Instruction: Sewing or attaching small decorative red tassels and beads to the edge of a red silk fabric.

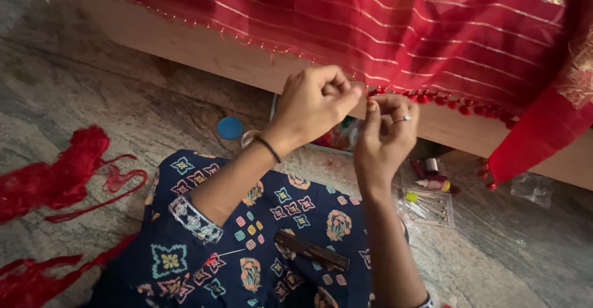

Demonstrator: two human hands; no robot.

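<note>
A red striped cloth hangs over a wooden ledge, its lower edge trimmed with small red tassels. My left hand pinches that edge between thumb and fingertips. Right beside it, my right hand, with a ring on one finger, pinches at the same spot on the edge, fingertips nearly touching the left hand. What lies between the right fingers is too small to tell. My lap is covered by dark blue patterned fabric, where a brown comb and a needle with red thread lie.
Bundles of red thread lie on the stone floor at the left. A blue round lid sits near the ledge. A clear packet of pins, thread spools and a clear box rest under my hands.
</note>
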